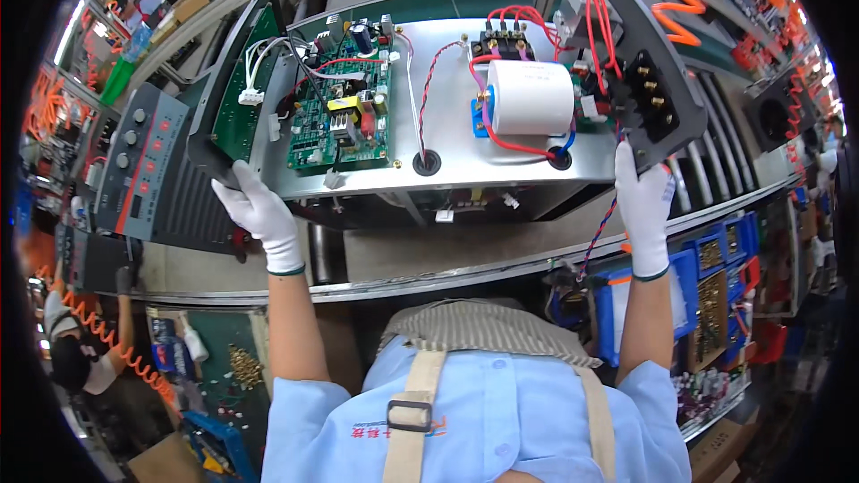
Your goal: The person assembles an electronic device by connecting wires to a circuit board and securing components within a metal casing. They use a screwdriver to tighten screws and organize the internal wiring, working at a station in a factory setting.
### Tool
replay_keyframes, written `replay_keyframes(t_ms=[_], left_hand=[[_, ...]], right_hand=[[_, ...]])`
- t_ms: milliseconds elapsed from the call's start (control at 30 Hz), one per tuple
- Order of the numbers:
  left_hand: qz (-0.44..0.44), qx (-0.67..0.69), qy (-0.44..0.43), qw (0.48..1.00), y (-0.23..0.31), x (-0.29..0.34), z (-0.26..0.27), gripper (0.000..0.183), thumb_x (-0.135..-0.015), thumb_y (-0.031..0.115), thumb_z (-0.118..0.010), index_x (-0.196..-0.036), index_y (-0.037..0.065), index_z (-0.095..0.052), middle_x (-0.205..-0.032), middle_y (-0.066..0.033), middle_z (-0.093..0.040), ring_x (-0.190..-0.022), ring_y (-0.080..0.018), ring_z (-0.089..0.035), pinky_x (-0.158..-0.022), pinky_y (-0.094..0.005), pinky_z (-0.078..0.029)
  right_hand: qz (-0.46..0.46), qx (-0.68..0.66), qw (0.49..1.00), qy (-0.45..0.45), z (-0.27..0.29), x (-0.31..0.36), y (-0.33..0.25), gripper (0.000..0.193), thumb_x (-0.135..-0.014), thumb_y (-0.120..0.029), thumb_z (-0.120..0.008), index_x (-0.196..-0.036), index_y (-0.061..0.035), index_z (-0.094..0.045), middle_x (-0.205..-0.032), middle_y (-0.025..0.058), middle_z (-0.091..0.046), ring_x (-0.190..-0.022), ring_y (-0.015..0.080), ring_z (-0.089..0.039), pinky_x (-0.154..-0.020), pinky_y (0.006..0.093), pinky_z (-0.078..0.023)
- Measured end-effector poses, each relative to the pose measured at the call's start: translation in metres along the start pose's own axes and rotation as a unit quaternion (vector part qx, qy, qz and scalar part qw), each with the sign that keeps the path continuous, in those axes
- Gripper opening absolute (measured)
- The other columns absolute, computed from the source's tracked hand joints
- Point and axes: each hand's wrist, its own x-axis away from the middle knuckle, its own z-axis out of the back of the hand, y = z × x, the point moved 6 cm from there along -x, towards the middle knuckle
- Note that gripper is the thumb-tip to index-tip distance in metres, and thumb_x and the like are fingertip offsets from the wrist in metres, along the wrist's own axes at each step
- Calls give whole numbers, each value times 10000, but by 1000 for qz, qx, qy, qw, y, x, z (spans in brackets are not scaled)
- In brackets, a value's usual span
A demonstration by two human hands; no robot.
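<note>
An open electronic chassis [429,177] with a silver metal deck lies before me. Its deck carries a green circuit board [313,125], a large white cylindrical capacitor [535,97] and red wires. My left hand [259,215], in a white glove, is closed on the lower corner of the dark left end panel [204,145]. My right hand [642,201], gloved too, has its fingers against the lower edge of the dark right end panel [684,112], which bears brass terminals [651,94]. The right thumb and fingers look closed round that edge, partly hidden.
Another finished-looking grey unit with knobs [143,161] stands to the left. Black rollers [716,143] run under the chassis. At the right are blue parts bins [711,255]; at lower left, a green bench [224,385] holds small brass parts. A co-worker [85,349] is at far left.
</note>
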Motion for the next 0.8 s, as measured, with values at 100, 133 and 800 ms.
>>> replay_keyframes(t_ms=[100, 133, 800], left_hand=[[38, -78, -70, 994, 3, 7, 19, 353, -997, 105, -529, -1295, -69, -458, -1205, -149, -561, -1072, -191, -548, -961, -326, -426], [25, -101, -65, 992, 12, 20, 21, 379, -989, 91, -532, -1322, -67, -443, -1257, -157, -533, -1114, -210, -540, -983, -337, -423], [-262, -290, -530, 752, 77, 169, -101, 244, -850, 187, -667, -1077, 100, -654, -726, -86, -640, -644, -264, -652, -606, -390, -503]], right_hand=[[-43, -51, 997, -48, 8, 13, -19, 320, -911, -302, -667, -935, 18, -655, -676, 110, -632, -635, 190, -627, -614, 338, -453], [-39, -34, 997, -54, 10, 20, -22, 318, -910, -291, -670, -954, 23, -649, -712, 119, -640, -670, 184, -633, -633, 332, -457], [-229, -474, 810, -257, -137, 109, -33, 274, -961, -267, -630, -989, -2, -689, -622, -68, -398, -522, 39, -329, -491, 219, -312]])
